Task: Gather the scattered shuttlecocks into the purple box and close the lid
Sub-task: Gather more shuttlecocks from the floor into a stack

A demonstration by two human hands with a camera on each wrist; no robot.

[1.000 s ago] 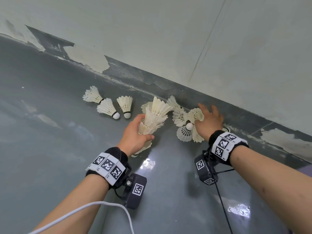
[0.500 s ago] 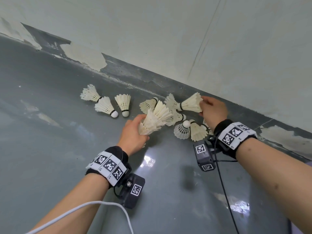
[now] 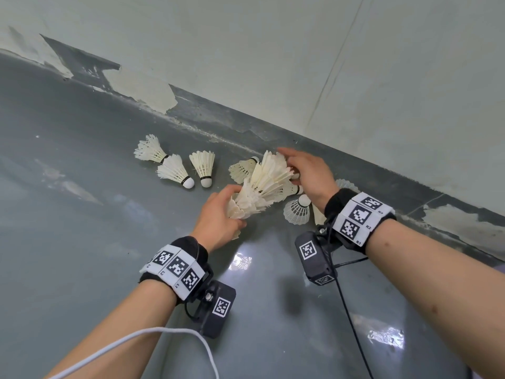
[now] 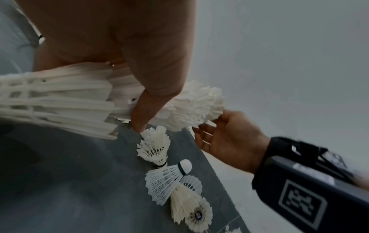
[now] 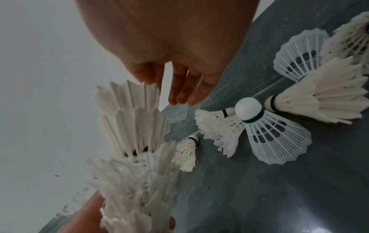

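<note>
From the head we look forward and steeply down on both forearms, the grey floor and the foot of the pale wall, with the whole scatter at middle range. From under the left wrist we look close along the left hand toward the wall, the right hand entering from the right; from under the right wrist we look close along the right hand. All three views share the nested stack of shuttlecocks and the plastic mesh shuttlecock beside it.
</note>
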